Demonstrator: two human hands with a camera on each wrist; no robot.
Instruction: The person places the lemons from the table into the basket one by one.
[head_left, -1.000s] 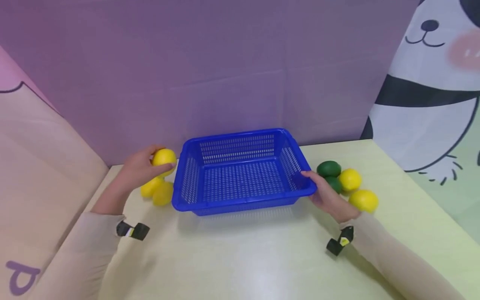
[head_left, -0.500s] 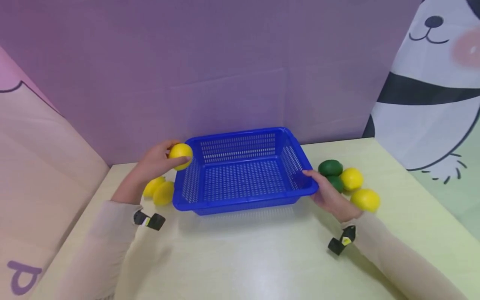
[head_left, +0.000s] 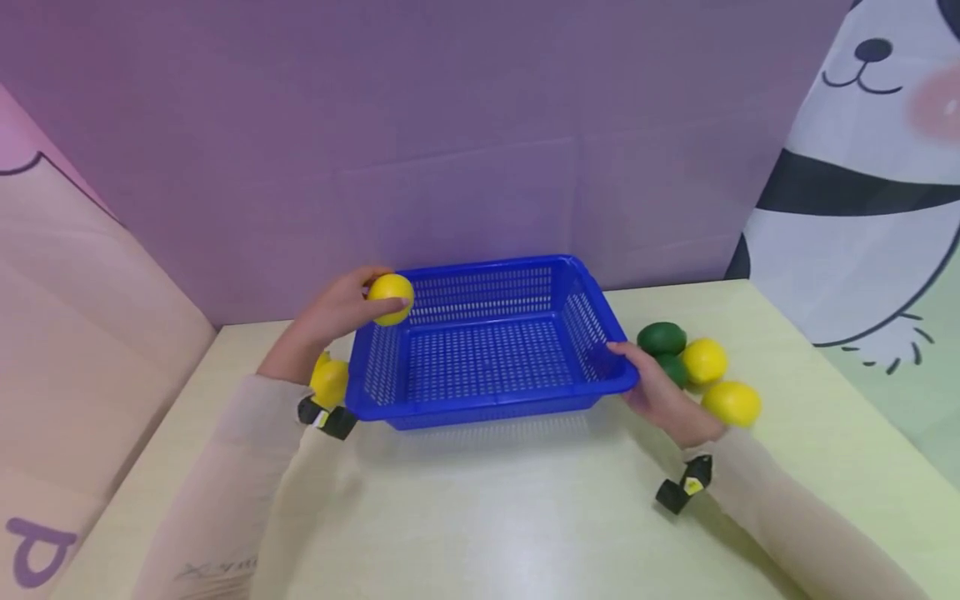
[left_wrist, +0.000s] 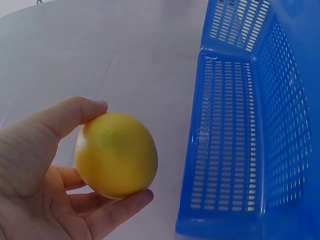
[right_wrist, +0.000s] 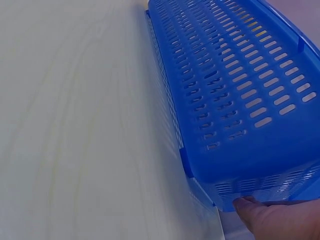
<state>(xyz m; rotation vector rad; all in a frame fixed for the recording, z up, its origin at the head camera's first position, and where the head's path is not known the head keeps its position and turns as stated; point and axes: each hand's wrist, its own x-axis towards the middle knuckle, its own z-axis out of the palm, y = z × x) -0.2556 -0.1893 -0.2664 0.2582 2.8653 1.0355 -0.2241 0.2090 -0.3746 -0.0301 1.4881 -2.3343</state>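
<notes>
My left hand (head_left: 345, 307) holds a lemon (head_left: 391, 299), plump and yellow, over the left rear corner of a blue plastic basket (head_left: 487, 410). In the left wrist view, thumb and fingers curl round the lemon (left_wrist: 117, 155), which has a faint greenish patch, with the basket (left_wrist: 187, 165) to its right. My right hand (head_left: 660, 396) grips the basket's right front corner, its thumb over the rim. The right wrist view shows the slotted outside of the basket (right_wrist: 240, 155) and part of the right hand (right_wrist: 285, 220); its other fingers are mostly hidden.
Another yellow fruit (head_left: 330, 382) lies left of the basket, partly behind the left wrist. Right of the basket are two dark green fruits (head_left: 662, 338) and two yellow fruits (head_left: 731, 403) on the pale table (head_left: 480, 508). A purple cloth backdrop (head_left: 465, 125) rises behind.
My left hand has carried the lemon rightward and slightly up, from beside the basket to over its left rear corner. The right hand keeps its grip and the basket stays nearly still.
</notes>
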